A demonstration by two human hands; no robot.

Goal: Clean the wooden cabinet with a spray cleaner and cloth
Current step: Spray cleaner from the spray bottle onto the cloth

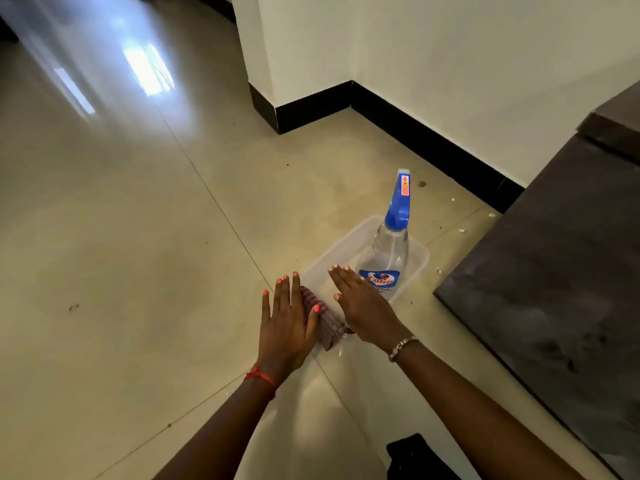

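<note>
A clear spray bottle (389, 251) with a blue trigger head stands upright in a translucent plastic tub (341, 245) on the floor. A folded checked cloth (327, 322) lies at the tub's near end, between my hands. My left hand (287, 320) is flat, fingers spread, its thumb touching the cloth's left side. Above the tub and just left of the bottle's label, my right hand (363, 303) hovers with straight fingers. Neither hand grips anything. The dark wooden cabinet (561, 271) fills the right side.
Glossy beige floor tiles (138, 237) spread to the left with small crumbs scattered about. A white wall with black skirting (426, 140) runs behind the tub. A black object (415, 455) sits at the bottom edge near my right arm.
</note>
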